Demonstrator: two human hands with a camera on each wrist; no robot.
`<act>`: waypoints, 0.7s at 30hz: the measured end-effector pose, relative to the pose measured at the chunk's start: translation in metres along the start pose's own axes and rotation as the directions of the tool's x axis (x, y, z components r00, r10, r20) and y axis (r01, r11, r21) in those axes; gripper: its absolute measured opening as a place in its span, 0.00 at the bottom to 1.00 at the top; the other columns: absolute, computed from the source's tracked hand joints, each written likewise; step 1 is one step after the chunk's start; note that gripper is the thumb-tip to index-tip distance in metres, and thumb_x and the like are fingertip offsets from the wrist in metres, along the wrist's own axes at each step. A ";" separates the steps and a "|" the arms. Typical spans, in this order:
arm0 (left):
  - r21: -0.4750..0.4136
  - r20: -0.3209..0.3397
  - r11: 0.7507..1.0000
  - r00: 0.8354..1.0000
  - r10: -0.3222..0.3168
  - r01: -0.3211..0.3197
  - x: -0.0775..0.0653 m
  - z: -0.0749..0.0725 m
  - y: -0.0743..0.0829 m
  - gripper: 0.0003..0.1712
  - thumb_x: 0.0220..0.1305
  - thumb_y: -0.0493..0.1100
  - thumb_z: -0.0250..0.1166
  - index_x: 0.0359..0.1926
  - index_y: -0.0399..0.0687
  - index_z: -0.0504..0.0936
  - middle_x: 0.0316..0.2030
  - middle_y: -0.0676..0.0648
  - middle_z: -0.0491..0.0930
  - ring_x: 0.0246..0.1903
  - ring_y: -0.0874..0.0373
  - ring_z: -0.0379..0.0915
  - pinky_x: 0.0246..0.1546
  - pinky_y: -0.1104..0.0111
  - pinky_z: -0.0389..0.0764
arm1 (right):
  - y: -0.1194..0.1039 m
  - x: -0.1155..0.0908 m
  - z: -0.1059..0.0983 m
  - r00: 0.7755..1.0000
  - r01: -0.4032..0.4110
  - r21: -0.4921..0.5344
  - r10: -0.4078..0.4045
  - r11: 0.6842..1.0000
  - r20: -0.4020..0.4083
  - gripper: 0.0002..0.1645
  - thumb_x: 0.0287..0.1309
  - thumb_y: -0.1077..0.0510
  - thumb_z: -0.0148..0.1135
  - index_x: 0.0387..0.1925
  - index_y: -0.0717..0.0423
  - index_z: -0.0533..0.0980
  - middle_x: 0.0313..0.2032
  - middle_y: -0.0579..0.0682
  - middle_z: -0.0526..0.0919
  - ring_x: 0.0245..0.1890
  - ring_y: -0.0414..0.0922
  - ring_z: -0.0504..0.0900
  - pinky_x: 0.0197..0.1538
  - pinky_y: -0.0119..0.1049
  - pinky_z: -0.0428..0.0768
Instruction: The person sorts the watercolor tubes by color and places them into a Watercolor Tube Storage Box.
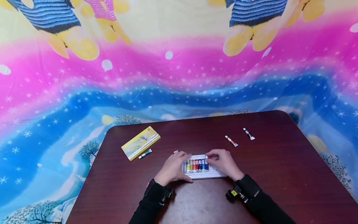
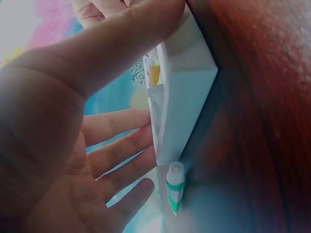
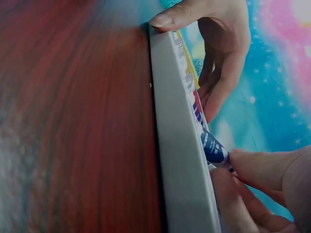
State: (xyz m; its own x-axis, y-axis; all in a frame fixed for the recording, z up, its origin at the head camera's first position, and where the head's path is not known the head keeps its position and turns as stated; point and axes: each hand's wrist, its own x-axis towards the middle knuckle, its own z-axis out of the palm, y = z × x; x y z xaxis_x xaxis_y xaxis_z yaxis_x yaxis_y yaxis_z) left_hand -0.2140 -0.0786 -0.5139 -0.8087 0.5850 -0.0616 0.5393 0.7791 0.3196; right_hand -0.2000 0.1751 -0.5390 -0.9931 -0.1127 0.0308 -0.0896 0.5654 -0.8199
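Note:
A white tray (image 1: 216,173) holding a row of several paint tubes in different colours lies on the table in front of me. My left hand (image 1: 174,166) grips its left end, thumb on the near side and fingers toward the far side. In the right wrist view, the thumb and fingers of my right hand (image 3: 257,177) pinch a dark blue paint tube (image 3: 214,147) by its narrow end, tilted up over the tray wall. Beside the tray's left end, a green-banded paint tube (image 2: 175,187) shows in the left wrist view.
A yellow paint box (image 1: 140,143) lies to the left, with a green tube (image 1: 145,153) by its near edge. Off to the right are a reddish-brown tube (image 1: 231,141) and a black tube (image 1: 248,133). A printed cloth (image 1: 181,71) hangs behind the dark table (image 1: 279,174).

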 end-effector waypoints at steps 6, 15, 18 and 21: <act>0.000 -0.006 1.000 1.000 0.007 -0.007 0.000 0.001 0.000 0.60 0.42 0.69 0.83 0.73 0.50 0.73 0.63 0.48 0.77 0.63 0.51 0.71 0.70 0.53 0.71 | -0.003 -0.004 0.000 0.995 0.101 -0.150 -0.099 0.984 0.019 0.17 0.59 0.62 0.75 0.51 0.56 0.88 0.35 0.45 0.84 0.34 0.37 0.80 0.38 0.31 0.80; -0.010 -0.004 1.000 1.000 0.009 -0.009 -0.001 0.001 -0.001 0.59 0.43 0.69 0.82 0.74 0.51 0.73 0.63 0.48 0.77 0.62 0.52 0.71 0.69 0.53 0.72 | -0.005 -0.010 -0.008 0.966 0.258 -0.385 -0.236 0.886 0.105 0.22 0.59 0.58 0.76 0.55 0.56 0.86 0.31 0.42 0.74 0.32 0.38 0.66 0.34 0.30 0.66; -0.004 -0.006 1.000 1.000 0.010 -0.010 -0.001 0.001 -0.002 0.59 0.43 0.69 0.82 0.74 0.51 0.73 0.63 0.49 0.77 0.63 0.52 0.71 0.69 0.53 0.71 | -0.006 -0.011 -0.010 0.955 0.298 -0.442 -0.266 0.846 0.133 0.22 0.58 0.57 0.77 0.55 0.53 0.86 0.29 0.42 0.69 0.31 0.38 0.63 0.32 0.29 0.64; 0.002 -0.004 1.000 1.000 0.009 -0.009 -0.001 0.001 -0.002 0.59 0.42 0.69 0.82 0.74 0.52 0.73 0.64 0.49 0.77 0.63 0.52 0.72 0.69 0.53 0.72 | -0.009 -0.013 -0.012 0.949 0.315 -0.498 -0.265 0.808 0.171 0.25 0.59 0.52 0.76 0.58 0.51 0.85 0.29 0.42 0.69 0.29 0.39 0.63 0.30 0.30 0.62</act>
State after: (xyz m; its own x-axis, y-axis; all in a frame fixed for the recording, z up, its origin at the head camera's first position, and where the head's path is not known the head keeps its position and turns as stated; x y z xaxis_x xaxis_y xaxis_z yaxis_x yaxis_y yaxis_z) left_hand -0.2141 -0.0808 -0.5157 -0.8046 0.5913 -0.0546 0.5473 0.7741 0.3181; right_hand -0.1868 0.1812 -0.5254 -0.9059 -0.3964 0.1494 -0.4230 0.8283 -0.3674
